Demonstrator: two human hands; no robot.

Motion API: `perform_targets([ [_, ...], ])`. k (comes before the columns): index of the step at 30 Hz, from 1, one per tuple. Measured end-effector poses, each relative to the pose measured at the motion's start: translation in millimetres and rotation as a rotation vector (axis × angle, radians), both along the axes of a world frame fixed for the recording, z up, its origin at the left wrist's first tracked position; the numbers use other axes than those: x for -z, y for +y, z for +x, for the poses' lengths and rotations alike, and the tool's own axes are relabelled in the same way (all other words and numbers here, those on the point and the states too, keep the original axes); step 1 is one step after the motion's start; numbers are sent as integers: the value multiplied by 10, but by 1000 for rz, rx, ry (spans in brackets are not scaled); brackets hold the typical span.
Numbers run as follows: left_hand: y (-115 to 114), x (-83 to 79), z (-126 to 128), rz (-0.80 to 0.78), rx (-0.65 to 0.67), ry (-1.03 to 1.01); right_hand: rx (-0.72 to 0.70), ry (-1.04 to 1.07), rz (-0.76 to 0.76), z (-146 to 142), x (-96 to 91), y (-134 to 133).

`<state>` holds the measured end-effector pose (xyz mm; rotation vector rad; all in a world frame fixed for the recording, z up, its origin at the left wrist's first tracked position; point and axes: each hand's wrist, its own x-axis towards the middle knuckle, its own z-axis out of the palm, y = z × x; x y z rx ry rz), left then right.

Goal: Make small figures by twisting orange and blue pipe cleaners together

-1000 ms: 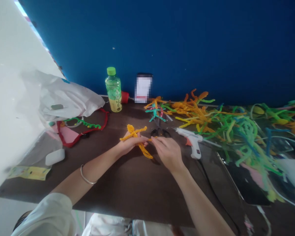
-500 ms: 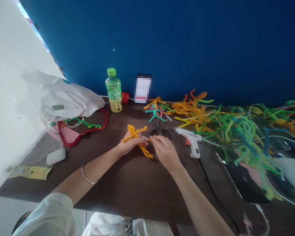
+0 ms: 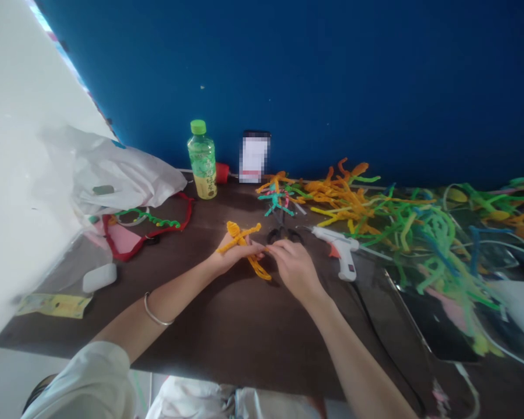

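A yellow-orange pipe-cleaner figure (image 3: pixel 233 229) with a wound head, two arms and dangling legs is gripped in my left hand (image 3: pixel 227 259), thumb laid across it. Close on the right, my right hand (image 3: pixel 295 269) has its fingertips pinched on a short orange pipe-cleaner end between the two hands. Whether that end belongs to the figure is hidden by the fingers. Just beyond my right hand lie black-handled scissors (image 3: pixel 293 235), with a small teal pipe-cleaner figure (image 3: pixel 274 199) over the blades.
A white glue gun (image 3: pixel 344 251) lies right of my hands, its black cord trailing forward. Piled pipe cleaners (image 3: pixel 344 201) and a dark tablet (image 3: pixel 436 326) cover the right side. A green-capped bottle (image 3: pixel 203 163), a phone (image 3: pixel 254 157) and a white plastic bag (image 3: pixel 126 174) stand behind.
Almost nothing differs. My right hand has shifted very slightly while still pinching the orange end; the figure and my left hand look the same.
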<state>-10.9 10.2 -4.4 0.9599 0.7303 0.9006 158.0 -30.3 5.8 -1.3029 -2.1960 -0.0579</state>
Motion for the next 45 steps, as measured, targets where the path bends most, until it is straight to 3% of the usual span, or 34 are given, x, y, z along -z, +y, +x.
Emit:
perform_targets([
  [6,7,1,4,-5,-2,-18,-15,279,-152,-32,-33,13],
  [17,-13,-51,-22,84,41,109,10,561,-509,5,-92,37],
  [23,-70,-62,-22,97,12,154,51,870,-737,-50,-164,5],
  [35,-152,-117,4,39,-7,162,107,1337,-1002,-119,-93,1],
  [38,-150,-95,6,29,-9,76,79,1372,-1018,-150,-120,-16],
  [45,-103,-18,-31,41,-47,-10,-111,1260,-844,-140,-86,-27],
])
